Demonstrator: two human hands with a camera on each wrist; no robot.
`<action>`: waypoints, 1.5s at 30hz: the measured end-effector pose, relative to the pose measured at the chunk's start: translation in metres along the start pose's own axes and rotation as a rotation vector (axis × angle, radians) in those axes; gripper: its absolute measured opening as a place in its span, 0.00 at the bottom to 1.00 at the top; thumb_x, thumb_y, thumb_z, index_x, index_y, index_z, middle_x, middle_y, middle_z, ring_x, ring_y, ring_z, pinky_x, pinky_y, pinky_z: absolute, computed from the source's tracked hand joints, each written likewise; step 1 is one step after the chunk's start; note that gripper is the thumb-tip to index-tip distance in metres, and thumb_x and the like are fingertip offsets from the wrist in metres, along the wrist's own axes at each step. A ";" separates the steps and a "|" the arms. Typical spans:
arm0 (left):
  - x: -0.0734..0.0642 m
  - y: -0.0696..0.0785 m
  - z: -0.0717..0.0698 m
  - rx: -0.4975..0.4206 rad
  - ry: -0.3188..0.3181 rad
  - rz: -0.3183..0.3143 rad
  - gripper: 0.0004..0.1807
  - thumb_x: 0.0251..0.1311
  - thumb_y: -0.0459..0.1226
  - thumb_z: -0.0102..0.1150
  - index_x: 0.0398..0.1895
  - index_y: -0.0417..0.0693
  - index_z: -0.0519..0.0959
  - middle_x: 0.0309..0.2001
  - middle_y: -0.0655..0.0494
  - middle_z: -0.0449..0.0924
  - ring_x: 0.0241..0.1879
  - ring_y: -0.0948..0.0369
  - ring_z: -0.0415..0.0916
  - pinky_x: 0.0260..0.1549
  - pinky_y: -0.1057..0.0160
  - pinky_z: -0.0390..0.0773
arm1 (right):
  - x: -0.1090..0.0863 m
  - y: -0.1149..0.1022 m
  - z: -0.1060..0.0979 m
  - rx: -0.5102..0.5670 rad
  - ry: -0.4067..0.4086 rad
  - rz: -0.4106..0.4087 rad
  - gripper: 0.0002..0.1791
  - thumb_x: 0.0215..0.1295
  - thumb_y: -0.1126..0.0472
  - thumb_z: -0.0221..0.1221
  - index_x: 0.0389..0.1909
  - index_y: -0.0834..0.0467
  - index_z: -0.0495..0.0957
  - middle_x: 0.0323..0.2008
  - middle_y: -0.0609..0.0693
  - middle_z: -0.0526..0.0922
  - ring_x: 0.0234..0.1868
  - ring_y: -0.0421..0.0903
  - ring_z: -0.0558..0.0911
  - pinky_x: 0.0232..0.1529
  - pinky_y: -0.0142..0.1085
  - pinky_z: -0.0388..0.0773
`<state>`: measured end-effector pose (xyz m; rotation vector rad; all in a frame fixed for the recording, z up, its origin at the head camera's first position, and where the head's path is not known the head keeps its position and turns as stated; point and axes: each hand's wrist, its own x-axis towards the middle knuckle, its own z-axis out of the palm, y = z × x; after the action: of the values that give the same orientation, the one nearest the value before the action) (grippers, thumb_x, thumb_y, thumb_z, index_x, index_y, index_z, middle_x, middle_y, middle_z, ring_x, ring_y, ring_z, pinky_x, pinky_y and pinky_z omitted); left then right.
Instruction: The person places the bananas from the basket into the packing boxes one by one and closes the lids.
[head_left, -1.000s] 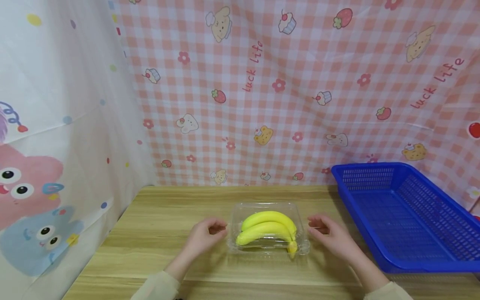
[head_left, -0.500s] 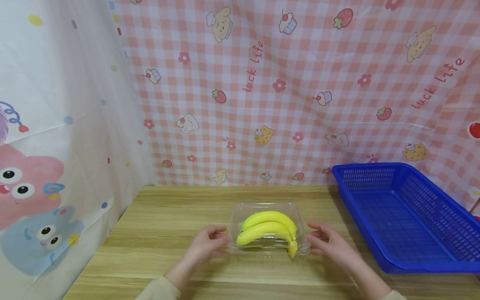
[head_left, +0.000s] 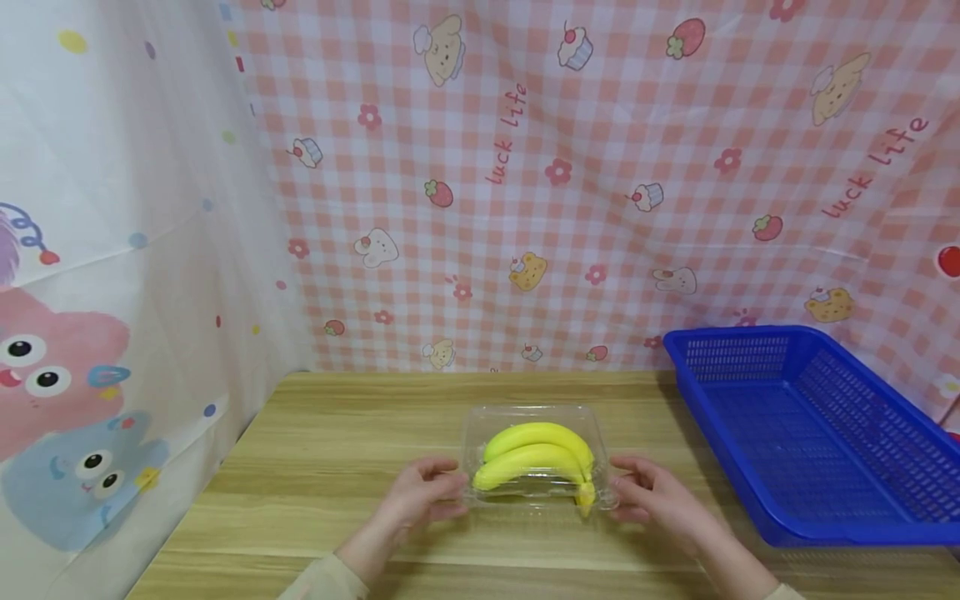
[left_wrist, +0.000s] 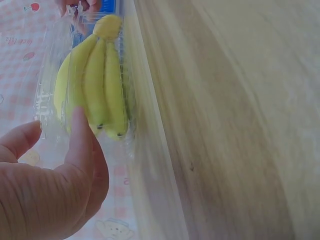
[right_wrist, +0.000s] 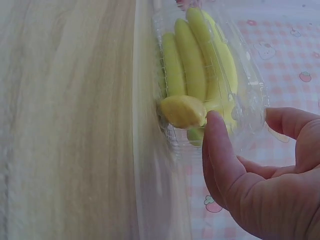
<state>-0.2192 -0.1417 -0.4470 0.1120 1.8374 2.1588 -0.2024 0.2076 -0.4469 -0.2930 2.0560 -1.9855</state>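
A clear plastic clamshell box [head_left: 528, 412] stands on the wooden table, holding a bunch of yellow bananas [head_left: 532, 462]. My left hand [head_left: 422, 497] is at the box's left side, its fingers spread with a gap between thumb and fingers. At the right side, my right hand [head_left: 660, 500] has its fingertips against or very close to the box wall, by the banana stem end. In the right wrist view, parted fingers [right_wrist: 220, 145] overlap the box edge. The left wrist view has a fingertip [left_wrist: 80, 117] in front of the bananas; whether it touches the plastic cannot be told.
A blue plastic basket [head_left: 720, 467] with perforated walls stands to the right of the right hand. The wooden table [head_left: 300, 467] reaches back to a pink checked cloth [head_left: 487, 208]. A white printed curtain [head_left: 187, 250] hangs on the left.
Both hands have moved in toward the box; the left shifted right and the right shifted slightly left. Their fingers have spread more. The box and bananas stay where they were.
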 end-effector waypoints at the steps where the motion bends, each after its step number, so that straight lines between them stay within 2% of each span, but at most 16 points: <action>1: 0.001 -0.001 0.000 -0.006 -0.003 -0.003 0.33 0.62 0.28 0.60 0.64 0.17 0.57 0.44 0.45 0.71 0.37 0.58 0.76 0.43 0.57 0.86 | 0.000 0.000 0.000 0.005 -0.004 0.000 0.35 0.72 0.68 0.52 0.66 0.86 0.45 0.43 0.61 0.73 0.39 0.46 0.80 0.46 0.39 0.85; 10: 0.001 -0.003 0.002 -0.034 -0.025 -0.009 0.33 0.62 0.26 0.57 0.64 0.15 0.54 0.44 0.43 0.70 0.34 0.59 0.79 0.42 0.60 0.86 | 0.001 0.003 0.003 0.079 -0.027 0.009 0.35 0.72 0.70 0.51 0.64 0.87 0.43 0.43 0.59 0.73 0.39 0.43 0.79 0.46 0.38 0.85; 18: 0.000 -0.002 0.005 -0.045 -0.027 -0.021 0.33 0.60 0.22 0.56 0.64 0.15 0.53 0.42 0.43 0.68 0.34 0.59 0.78 0.42 0.61 0.86 | 0.002 0.005 0.005 0.099 -0.003 0.032 0.34 0.69 0.72 0.52 0.64 0.87 0.44 0.43 0.60 0.72 0.39 0.44 0.80 0.45 0.37 0.85; 30: 0.000 -0.003 0.008 -0.070 -0.001 -0.026 0.32 0.58 0.20 0.54 0.63 0.17 0.54 0.40 0.44 0.69 0.32 0.60 0.78 0.40 0.63 0.86 | 0.004 0.005 0.008 0.098 0.058 0.075 0.34 0.67 0.76 0.52 0.65 0.85 0.45 0.39 0.56 0.65 0.38 0.43 0.76 0.46 0.35 0.84; 39: 0.001 -0.005 0.011 -0.074 0.045 -0.025 0.30 0.56 0.18 0.53 0.62 0.18 0.56 0.38 0.46 0.69 0.31 0.60 0.77 0.37 0.64 0.86 | 0.006 0.006 0.010 0.069 0.100 0.072 0.33 0.65 0.78 0.53 0.65 0.84 0.48 0.40 0.57 0.64 0.39 0.45 0.74 0.46 0.34 0.84; 45: 0.000 -0.005 0.012 -0.068 0.053 -0.030 0.30 0.56 0.18 0.53 0.62 0.19 0.57 0.37 0.47 0.68 0.30 0.60 0.77 0.37 0.64 0.86 | 0.007 0.007 0.011 0.059 0.121 0.076 0.32 0.64 0.80 0.53 0.64 0.83 0.49 0.39 0.57 0.64 0.39 0.45 0.74 0.45 0.36 0.85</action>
<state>-0.2155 -0.1296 -0.4495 0.0132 1.7796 2.2213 -0.2050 0.1951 -0.4545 -0.0831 2.0426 -2.0597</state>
